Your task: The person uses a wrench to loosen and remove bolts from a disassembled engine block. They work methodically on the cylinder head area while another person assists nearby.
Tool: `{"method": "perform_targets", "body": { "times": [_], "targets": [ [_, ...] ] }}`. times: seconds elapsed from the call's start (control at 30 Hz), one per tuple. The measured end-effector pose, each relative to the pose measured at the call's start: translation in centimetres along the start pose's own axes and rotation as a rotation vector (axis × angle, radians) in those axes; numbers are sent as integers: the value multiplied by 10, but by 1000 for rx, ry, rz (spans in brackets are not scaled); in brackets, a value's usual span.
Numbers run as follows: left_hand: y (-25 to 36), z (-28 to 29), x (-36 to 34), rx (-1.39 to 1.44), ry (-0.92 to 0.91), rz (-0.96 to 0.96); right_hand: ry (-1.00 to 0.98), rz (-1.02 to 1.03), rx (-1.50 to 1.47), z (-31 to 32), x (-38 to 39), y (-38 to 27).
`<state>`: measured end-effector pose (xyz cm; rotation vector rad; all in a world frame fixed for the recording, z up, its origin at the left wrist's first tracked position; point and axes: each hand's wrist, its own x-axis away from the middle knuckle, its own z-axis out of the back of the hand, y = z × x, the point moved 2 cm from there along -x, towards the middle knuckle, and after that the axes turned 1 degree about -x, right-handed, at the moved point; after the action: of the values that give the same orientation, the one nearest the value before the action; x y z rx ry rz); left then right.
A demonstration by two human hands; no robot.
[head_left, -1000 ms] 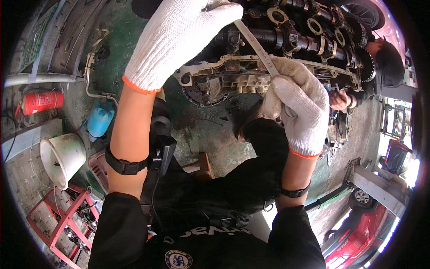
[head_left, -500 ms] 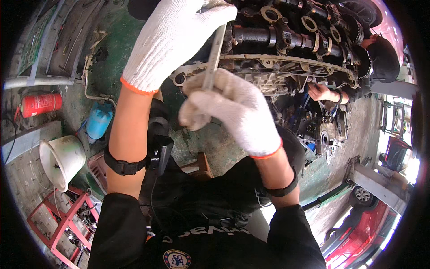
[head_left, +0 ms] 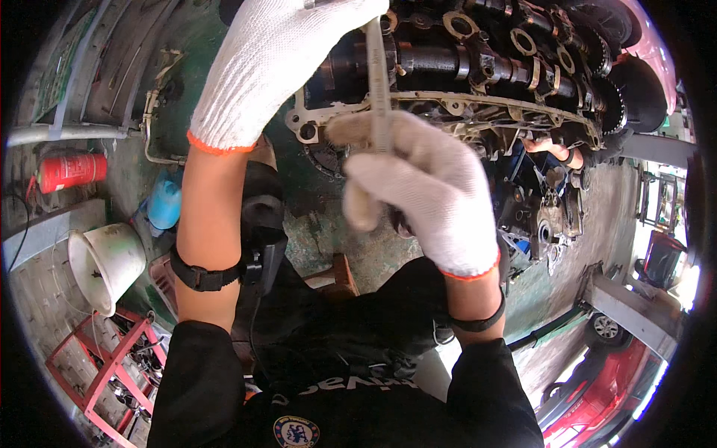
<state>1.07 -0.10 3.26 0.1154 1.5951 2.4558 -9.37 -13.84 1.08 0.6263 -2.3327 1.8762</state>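
A slim, flat silver metal bar with fine marks along its length stands nearly upright between my hands. My left hand, in a white knit glove with an orange cuff, closes around the bar's upper end; its fingertips are partly cut off by the picture's upper edge. Around the lower part of the bar wraps my right hand, gloved alike and with dirty fingers. Just beyond both hands lies an oily engine cylinder head with camshafts and a pale metal edge. The bar is in front of its left end, and I cannot tell whether they touch.
A co-worker's hand is under the engine's right side, near loose engine parts. To the left are a red fire extinguisher, a blue bottle, a white bucket and a red metal frame. A red car stands lower right.
My right hand and the bar's lower end have shifted right, so the bar now leans less. My left hand has moved slightly up and left. The co-worker's head has lowered.
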Motion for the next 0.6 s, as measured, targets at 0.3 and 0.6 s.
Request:
{"method": "perform_targets", "body": {
  "times": [0.3, 0.6],
  "targets": [
    [12, -5, 7, -207, -14, -49, 360, 166, -136, 40, 9, -11],
    [7, -11, -5, -176, -85, 62, 312, 113, 15, 49, 6, -6]
  ]
}}
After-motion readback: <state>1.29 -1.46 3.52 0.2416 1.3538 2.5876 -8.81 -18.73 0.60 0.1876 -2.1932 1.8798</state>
